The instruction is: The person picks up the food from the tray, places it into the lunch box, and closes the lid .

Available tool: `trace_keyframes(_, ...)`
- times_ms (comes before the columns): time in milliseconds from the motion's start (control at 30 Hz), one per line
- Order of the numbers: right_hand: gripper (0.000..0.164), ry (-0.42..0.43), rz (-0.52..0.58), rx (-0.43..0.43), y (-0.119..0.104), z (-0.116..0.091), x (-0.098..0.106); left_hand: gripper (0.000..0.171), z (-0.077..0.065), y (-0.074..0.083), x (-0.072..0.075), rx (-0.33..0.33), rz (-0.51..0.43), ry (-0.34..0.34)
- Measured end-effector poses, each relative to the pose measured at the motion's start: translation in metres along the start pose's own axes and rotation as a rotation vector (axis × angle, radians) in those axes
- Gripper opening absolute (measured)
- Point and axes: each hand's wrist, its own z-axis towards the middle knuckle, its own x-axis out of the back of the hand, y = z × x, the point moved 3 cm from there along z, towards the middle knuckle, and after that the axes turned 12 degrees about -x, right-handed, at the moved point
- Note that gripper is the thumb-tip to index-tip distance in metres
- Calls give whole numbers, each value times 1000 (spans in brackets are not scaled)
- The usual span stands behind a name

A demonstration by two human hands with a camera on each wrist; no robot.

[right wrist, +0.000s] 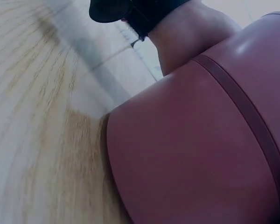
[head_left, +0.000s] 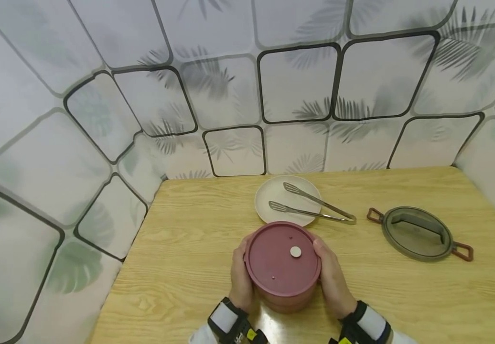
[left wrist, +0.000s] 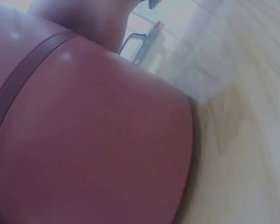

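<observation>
A round maroon lidded container [head_left: 284,258], with a small white button on its lid, stands upright at the front middle of the table in the head view. My left hand [head_left: 241,279] grips its left side, and my right hand [head_left: 332,277] holds the opposite side with the thumb up by the lid's rim. Most of the fingers are hidden behind the container. Both wrist views are largely filled by the container's smooth wall [left wrist: 98,130], which has a darker band round it. Its base meets the wooden tabletop [right wrist: 46,154].
Just behind the container lies a white plate [head_left: 264,196] with metal tongs [head_left: 316,217] across it, their bent end past the plate's right rim. To the right is an oval green glass-like lid or dish [head_left: 417,251] with brown side handles. A patterned wall [head_left: 299,81] borders the table's back.
</observation>
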Motion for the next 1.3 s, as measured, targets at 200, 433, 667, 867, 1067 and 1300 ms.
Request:
trace_keyframes(200, 45, -44, -28, 17, 1, 3, 1, 45, 2, 4, 4, 29, 80, 4)
trace_keyframes(433, 44, -105, -127, 114, 1, 5, 5, 39, 6, 12, 10, 65, 231, -29)
trace_keyframes(667, 52, -107, -111, 56, 5, 6, 6, 36, 4, 24, 2, 39, 245, -201)
trace_keyframes(867, 52, -105, -137, 72, 6, 8, 6, 37, 6, 19, 7, 52, 245, -268)
trace_keyframes(1067, 52, -105, -164, 87, 7, 9, 8, 43, 6, 22, 23, 80, 522, -321)
trace_keyframes(1300, 52, -101, -179, 105, 8, 10, 10, 44, 4, 29, 27, 131, 616, -387)
